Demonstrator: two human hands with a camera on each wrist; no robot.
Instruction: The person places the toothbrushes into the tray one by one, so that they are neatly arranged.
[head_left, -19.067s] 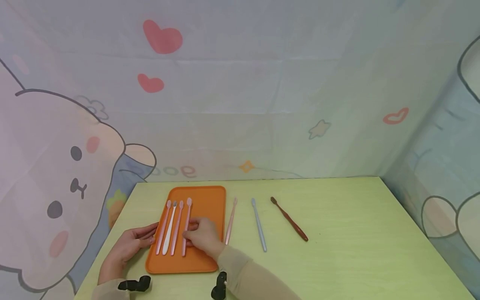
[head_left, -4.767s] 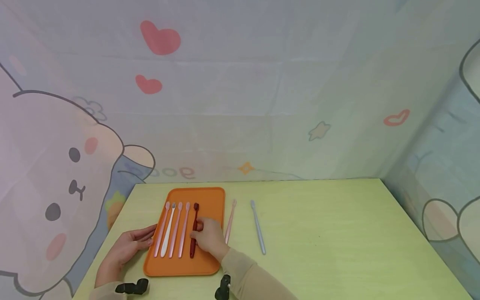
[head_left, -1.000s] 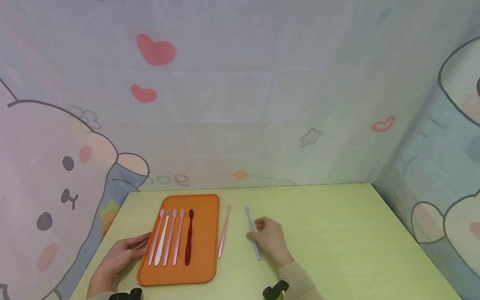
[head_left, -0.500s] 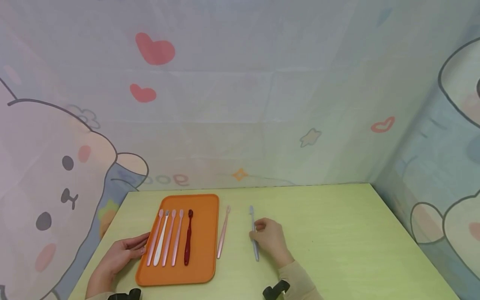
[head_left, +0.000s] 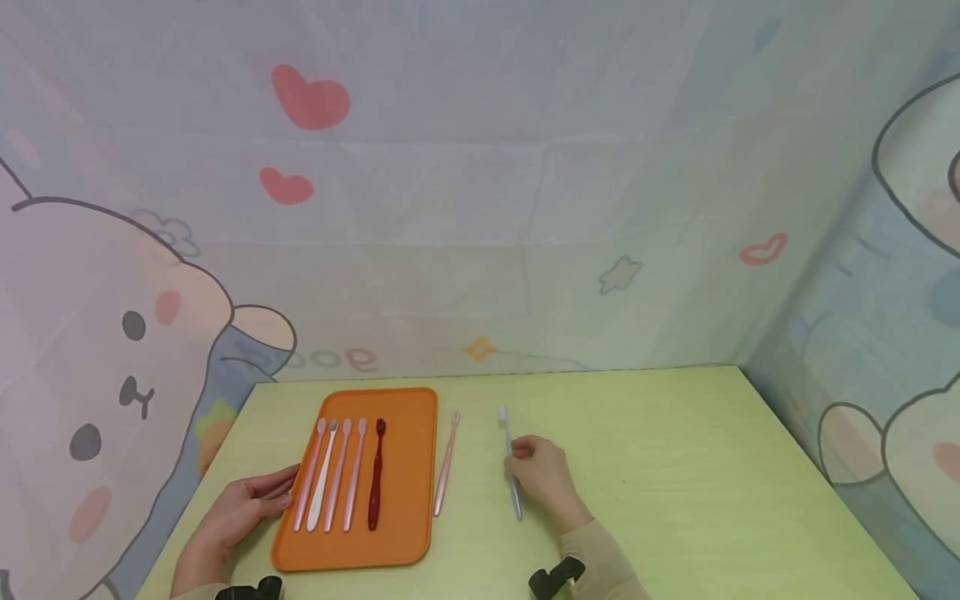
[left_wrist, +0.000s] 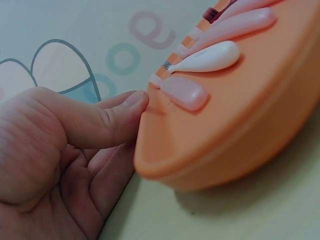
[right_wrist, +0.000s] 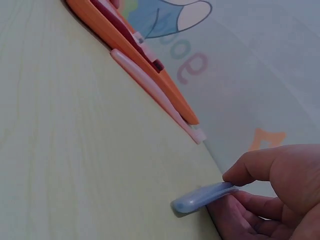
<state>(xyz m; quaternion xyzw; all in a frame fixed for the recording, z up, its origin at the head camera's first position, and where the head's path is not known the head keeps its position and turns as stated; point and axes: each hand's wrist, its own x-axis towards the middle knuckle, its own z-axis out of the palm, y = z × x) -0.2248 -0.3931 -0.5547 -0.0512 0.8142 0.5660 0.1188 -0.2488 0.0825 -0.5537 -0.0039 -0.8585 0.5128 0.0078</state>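
Observation:
My right hand (head_left: 542,473) pinches a blue-grey toothbrush (head_left: 516,498) between thumb and fingers, right of the tray. In the right wrist view its rounded handle end (right_wrist: 192,199) sticks out from the fingers close over the tabletop. My left hand (head_left: 238,512) grips the left rim of an orange tray (head_left: 405,467), thumb on the rim in the left wrist view. On the tray lie several toothbrushes in a row, heads away from me: pink ones, a white one (head_left: 322,487) and a dark red one (head_left: 377,479). A pink toothbrush (head_left: 447,467) lies on the table between the tray and my right hand.
The pale yellow-green table (head_left: 675,475) ends at a printed cloth backdrop (head_left: 480,208), which also rises on both sides. Black wrist cameras (head_left: 555,577) sit on both sleeves.
The dark red toothbrush went from the table at the right onto the tray, beside the pink ones. My right hand then moved right to the blue-grey toothbrush, which has since turned slightly.

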